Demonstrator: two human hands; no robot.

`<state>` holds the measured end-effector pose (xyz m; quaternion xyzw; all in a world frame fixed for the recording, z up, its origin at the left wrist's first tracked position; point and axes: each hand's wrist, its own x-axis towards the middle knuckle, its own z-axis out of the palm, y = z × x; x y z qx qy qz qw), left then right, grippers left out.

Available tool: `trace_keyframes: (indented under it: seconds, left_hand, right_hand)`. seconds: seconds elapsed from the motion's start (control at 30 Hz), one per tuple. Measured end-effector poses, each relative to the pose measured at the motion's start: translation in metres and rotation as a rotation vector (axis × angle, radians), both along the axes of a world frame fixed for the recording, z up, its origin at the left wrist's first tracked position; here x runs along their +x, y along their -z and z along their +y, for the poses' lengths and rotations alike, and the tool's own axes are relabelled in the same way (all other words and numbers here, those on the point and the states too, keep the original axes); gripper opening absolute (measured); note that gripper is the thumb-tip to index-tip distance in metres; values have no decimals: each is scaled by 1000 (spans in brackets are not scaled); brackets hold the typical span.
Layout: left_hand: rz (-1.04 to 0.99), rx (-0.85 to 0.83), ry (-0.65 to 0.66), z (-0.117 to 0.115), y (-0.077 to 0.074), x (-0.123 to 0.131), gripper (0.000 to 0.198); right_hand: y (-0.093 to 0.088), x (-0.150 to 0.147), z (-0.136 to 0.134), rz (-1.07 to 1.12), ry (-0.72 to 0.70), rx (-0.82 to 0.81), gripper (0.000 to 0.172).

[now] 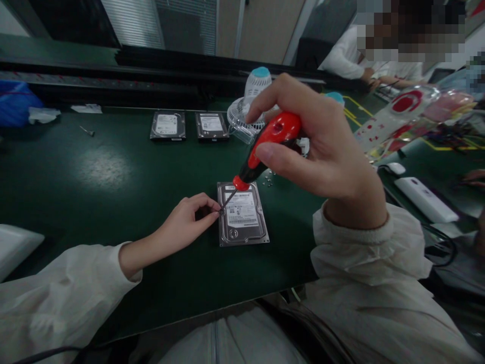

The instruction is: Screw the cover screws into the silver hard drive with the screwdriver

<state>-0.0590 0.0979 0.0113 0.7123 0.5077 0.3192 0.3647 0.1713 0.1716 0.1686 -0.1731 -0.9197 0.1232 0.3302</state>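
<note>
Currently, right hand (326,146) grips a screwdriver (256,157), left hand (190,218) pinched at a hard drive (242,216)

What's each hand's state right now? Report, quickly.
Left hand: pinched closed at the tip of the screwdriver; what it grips cannot be told.
Right hand: closed, holding the screwdriver.

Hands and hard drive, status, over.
Right hand gripping screwdriver. Left hand at its tip, left edge of hard drive. Drive flat, label up. Nothing else over it.

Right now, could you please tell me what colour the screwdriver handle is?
The screwdriver handle is red and black, in the head view.
</note>
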Motion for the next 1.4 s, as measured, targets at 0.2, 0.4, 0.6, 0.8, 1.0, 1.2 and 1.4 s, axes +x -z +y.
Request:
trace_keyframes:
  seconds: [0.2,0.4,0.6,0.8,1.0,1.2,1.4]
  left_hand:
    - [-1,9,-7,0,-1,1,17]
    - [-29,10,-4,0,-2,1,16]
    - [-26,20,-7,1,0,1,15]
    - [-14,20,-8,1,1,0,16]
    - [-16,13,-6,1,0,0,16]
    - [-29,10,-8,0,2,-1,16]
    - [-30,-1,3,1,2,0,15]
  right_hand:
    - [0,0,1,12,16,5,21]
    - [0,-2,-1,-4,24,20,23]
    - [1,-3,-3,8,81,75,18]
    - [-1,-1,-3,-33,11,44,26]
    - [3,-3,0,16,59,66,21]
    - [-1,-3,-2,10,14,33,18]
    - [-1,-2,-2,6,51,24,19]
